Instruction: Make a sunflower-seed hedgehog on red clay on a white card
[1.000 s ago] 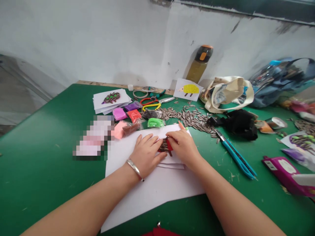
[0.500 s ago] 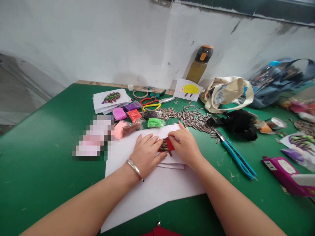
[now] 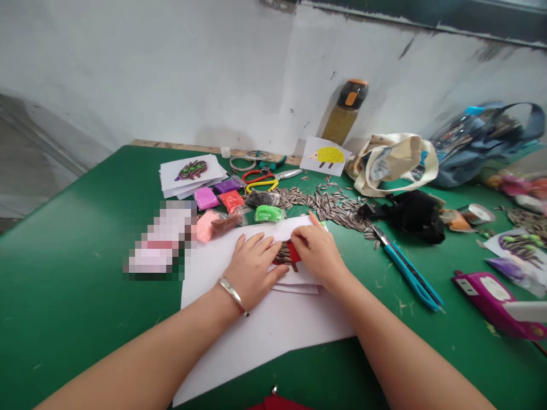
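Observation:
My left hand (image 3: 255, 267) lies spread on a small white card (image 3: 305, 278), its fingers beside a red clay shape (image 3: 294, 251) partly covered with striped seeds (image 3: 284, 254). At the right side of the shape, my right hand (image 3: 319, 250) has its thumb and fingertips pinched together; what is between them is too small to make out. An orange pointed stick (image 3: 313, 217) shows just behind the right hand. Under the card is a large white sheet (image 3: 239, 353).
Behind the hands are bagged clays (image 3: 269, 213), a seed pile (image 3: 337, 208), scissors (image 3: 287, 174) and a yellow hedgehog card (image 3: 327, 155). To the right lie a blue cutter (image 3: 408, 269) and a purple case (image 3: 491, 302); a blurred-out object (image 3: 160, 236) is left.
The whole view has shifted very slightly. Both hands stay in nearly the same place, with the left still spread and the right still pinched at the red shape.

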Available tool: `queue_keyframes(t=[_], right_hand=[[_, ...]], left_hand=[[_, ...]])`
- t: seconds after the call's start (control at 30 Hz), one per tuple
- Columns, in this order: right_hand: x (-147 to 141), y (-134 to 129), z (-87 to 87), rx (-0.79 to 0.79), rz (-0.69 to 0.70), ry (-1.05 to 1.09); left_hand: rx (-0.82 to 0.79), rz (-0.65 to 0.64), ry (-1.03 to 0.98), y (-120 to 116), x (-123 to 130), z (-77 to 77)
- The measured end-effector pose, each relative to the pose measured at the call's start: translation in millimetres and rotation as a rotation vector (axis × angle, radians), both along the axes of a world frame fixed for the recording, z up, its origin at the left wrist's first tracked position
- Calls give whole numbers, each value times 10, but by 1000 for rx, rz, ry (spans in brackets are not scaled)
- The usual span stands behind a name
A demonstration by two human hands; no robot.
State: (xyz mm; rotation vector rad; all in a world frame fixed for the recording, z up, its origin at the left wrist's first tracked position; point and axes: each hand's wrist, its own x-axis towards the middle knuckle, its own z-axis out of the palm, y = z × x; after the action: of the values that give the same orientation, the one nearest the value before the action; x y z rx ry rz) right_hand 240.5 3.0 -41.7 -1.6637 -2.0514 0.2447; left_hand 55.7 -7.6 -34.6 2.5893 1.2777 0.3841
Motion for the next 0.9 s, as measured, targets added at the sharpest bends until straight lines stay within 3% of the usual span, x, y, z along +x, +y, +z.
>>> queue_keyframes(t=[0.57, 0.9], right_hand=[[-39, -19, 53, -103, -88, -67], [-36, -11, 16, -16, -51, -115]], left_hand=[[24, 2, -10, -4, 6, -16], [27, 12, -11, -8, 27, -25]])
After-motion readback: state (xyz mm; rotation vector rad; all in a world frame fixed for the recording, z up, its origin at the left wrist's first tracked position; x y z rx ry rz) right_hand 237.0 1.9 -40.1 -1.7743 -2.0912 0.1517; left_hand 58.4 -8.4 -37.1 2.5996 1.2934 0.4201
